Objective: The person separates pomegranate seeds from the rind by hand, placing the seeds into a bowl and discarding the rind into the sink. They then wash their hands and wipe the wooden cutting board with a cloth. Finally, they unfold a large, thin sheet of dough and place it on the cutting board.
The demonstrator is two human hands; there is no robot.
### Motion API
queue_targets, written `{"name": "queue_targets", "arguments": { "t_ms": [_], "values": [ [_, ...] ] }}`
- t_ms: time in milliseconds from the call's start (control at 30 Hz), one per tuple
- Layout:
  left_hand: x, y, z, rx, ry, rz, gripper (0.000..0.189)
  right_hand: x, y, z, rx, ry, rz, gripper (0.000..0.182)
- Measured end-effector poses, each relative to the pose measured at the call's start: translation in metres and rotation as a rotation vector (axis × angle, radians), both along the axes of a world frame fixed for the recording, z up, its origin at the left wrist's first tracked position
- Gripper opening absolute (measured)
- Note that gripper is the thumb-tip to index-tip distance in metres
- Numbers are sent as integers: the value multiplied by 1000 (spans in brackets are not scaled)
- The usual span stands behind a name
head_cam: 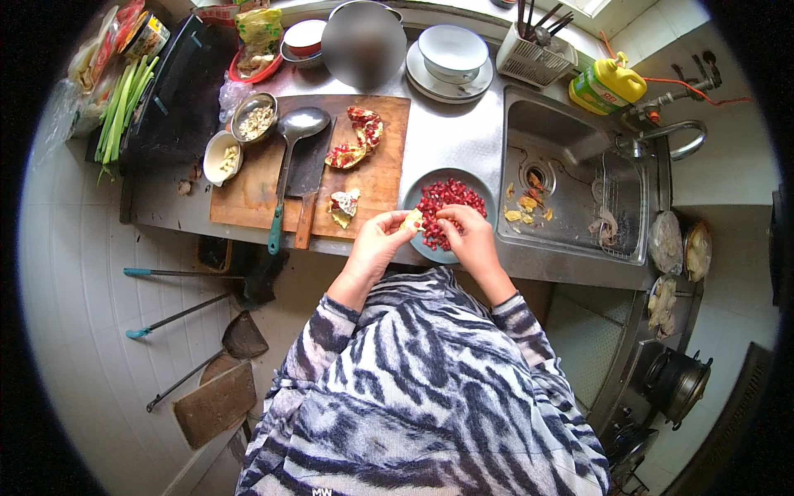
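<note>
Between thumb and fingers, my left hand (383,243) holds a small piece of pomegranate (414,219) with yellowish rind, over the left side of a blue-grey plate (490,193). My right hand (469,237) is over the plate's right side with fingers bent; whether anything is between its fingertips cannot be told. Loose red pomegranate seeds (454,193) lie heaped on the plate. To the left, on a wooden cutting board (248,198), are a larger curved pomegranate section (371,131) and a smaller rind piece (344,204). A cleaver (307,167) and a metal ladle (304,123) lie beside them.
Right of the plate is a steel sink (558,245) with peel scraps around its drain. Stacked dishes (453,53) stand behind. Two small bowls, one metal (254,118) and one white (223,158), sit at the board's left edge. The cleaver and ladle handles overhang the counter's front edge.
</note>
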State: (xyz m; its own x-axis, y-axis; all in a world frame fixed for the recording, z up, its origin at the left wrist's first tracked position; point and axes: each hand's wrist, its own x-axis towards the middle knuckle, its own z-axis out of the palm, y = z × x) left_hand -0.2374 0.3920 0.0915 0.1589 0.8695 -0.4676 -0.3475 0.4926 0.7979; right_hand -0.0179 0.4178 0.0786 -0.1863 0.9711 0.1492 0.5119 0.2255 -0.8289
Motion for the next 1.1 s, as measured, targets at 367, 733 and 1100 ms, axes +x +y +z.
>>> {"name": "queue_targets", "arguments": {
  "t_ms": [367, 733, 1100],
  "values": [
    [5, 8, 3, 13, -27, -39, 28, -5, 17, 58, 32, 16, 294, 16],
    [11, 13, -4, -99, -136, -50, 25, -3, 10, 55, -49, 17, 214, 18],
    [8, 13, 1, -12, -69, -76, 27, -6, 8, 60, -114, 22, 179, 19]
  ]
}}
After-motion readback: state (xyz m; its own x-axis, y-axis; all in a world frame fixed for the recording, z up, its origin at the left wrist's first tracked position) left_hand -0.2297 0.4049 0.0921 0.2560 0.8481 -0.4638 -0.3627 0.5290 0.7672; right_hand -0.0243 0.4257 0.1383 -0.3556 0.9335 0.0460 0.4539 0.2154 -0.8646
